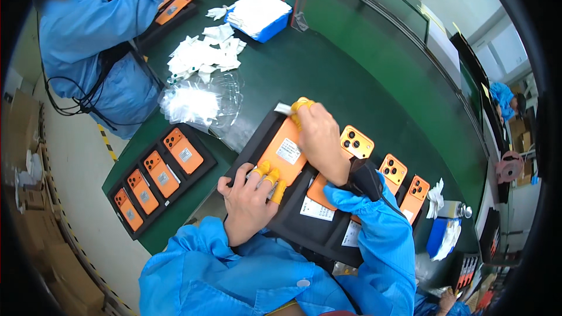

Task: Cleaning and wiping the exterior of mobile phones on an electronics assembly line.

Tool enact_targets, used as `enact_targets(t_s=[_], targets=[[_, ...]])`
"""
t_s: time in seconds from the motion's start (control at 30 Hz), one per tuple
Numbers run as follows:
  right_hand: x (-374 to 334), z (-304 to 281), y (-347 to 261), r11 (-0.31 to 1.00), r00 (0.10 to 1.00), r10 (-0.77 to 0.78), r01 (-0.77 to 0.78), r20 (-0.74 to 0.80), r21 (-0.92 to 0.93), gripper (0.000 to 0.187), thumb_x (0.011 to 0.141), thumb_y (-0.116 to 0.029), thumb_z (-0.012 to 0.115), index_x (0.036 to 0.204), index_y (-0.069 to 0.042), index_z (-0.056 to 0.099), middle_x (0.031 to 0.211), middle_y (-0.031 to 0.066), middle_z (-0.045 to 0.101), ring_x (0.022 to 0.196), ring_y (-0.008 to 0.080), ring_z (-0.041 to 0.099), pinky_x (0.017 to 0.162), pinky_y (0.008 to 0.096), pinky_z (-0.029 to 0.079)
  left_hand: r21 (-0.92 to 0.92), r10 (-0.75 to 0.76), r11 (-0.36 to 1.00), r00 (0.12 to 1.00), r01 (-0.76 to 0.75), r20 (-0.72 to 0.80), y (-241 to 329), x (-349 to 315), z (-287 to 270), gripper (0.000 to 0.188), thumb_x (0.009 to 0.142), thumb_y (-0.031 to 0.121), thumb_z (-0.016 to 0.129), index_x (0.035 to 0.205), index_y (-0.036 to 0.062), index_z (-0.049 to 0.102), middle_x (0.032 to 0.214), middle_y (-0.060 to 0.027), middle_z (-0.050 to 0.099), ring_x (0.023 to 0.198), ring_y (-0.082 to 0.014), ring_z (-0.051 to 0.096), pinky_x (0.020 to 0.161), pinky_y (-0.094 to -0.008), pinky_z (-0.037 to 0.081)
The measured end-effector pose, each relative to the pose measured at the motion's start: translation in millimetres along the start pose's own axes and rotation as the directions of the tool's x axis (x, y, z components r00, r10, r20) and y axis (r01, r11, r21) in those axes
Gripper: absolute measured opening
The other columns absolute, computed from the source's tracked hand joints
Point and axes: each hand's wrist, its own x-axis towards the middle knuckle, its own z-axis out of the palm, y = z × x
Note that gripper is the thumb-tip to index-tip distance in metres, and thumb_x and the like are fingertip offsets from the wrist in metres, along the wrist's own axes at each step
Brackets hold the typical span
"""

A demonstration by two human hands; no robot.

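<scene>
The orange phone back (pixel 283 153) is pinned between two hands: the left hand (pixel 249 202) is pressed against its near edge with yellow finger covers (pixel 271 178) resting on the lower corner, and the right hand (pixel 319 137) is closed over its far end, where a small white wipe (pixel 283 108) is pinched under covered fingertips (pixel 301 105). The piece lies flat, its inner face with a white label turned up, on the near end of a black tray (pixel 316 229) at the edge of the green table (pixel 363 82). It is judged to be light, thin and stiff, with a smooth finish that would slide under bare skin and mark easily, so it is best taken by its long edges or corners rather than across the face, and kept supported by the tray while it is rubbed. Further along the same tray, more orange backs (pixel 393 169) are laid camera-side up, with loose white labels between them. To the left a second black tray (pixel 202 169) carries three orange backs in a row. Beyond it lie clear plastic bags (pixel 196 102), a heap of crumpled white wipes (pixel 202 55) and a blue-edged stack of fresh ones (pixel 259 14). A co-worker in a blue coat (pixel 88 35) is seated at the upper left.
</scene>
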Motion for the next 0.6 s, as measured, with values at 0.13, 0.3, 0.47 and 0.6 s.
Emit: enact_targets(t_s=[0.13, 0.3, 0.47, 0.6], targets=[[4, -3, 13, 0.999, 0.999, 0.04, -0.039, -0.022, 0.018, 0.016, 0.074, 0.005, 0.054, 0.088, -0.001, 0.052, 0.078, 0.0135, 0.053, 0.078, 0.0321, 0.055, 0.067, 0.0417, 0.048, 0.008, 0.005, 1.0, 1.0, -0.005, 0.016, 0, 0, 0, 0.02, 0.071, 0.022, 0.073, 0.084, 0.0085, 0.067, 0.091, -0.0033, 0.06, 0.1, -0.0225, 0.054, 0.078, -0.0417, 0.023], [2, -2, 15, 0.997, 0.998, 0.063, -0.062, -0.028, 0.037, 0.016, 0.073, 0.004, 0.055, 0.088, -0.001, 0.052, 0.078, 0.0147, 0.052, 0.078, 0.0333, 0.055, 0.068, 0.0421, 0.047, 0.002, 0.003, 1.0, 1.0, -0.003, 0.018, -1, -1, 0, 0.019, 0.07, 0.02, 0.073, 0.083, 0.008, 0.066, 0.091, -0.0039, 0.06, 0.099, -0.0229, 0.054, 0.078, -0.0416, 0.023], [-7, -7, 10, 0.997, 0.999, 0.047, -0.046, -0.018, 0.064, 0.016, 0.073, 0.004, 0.054, 0.089, -0.001, 0.052, 0.079, 0.015, 0.053, 0.08, 0.0337, 0.055, 0.068, 0.0417, 0.047, 0.004, 0.013, 1.0, 0.999, -0.013, 0.033, 1, -1, -3, 0.018, 0.069, 0.019, 0.072, 0.081, 0.0076, 0.065, 0.09, -0.0048, 0.059, 0.098, -0.0237, 0.053, 0.078, -0.042, 0.022], [7, -1, 25, 0.993, 0.989, 0.111, -0.107, -0.096, 0.053, 0.016, 0.074, 0.004, 0.053, 0.089, -0.002, 0.052, 0.079, 0.0146, 0.053, 0.079, 0.0334, 0.055, 0.068, 0.042, 0.048, -0.002, 0.01, 1.0, 0.999, -0.01, 0.049, -1, -1, -4, 0.019, 0.068, 0.018, 0.072, 0.081, 0.0063, 0.065, 0.089, -0.006, 0.059, 0.098, -0.0244, 0.053, 0.079, -0.0421, 0.022]])
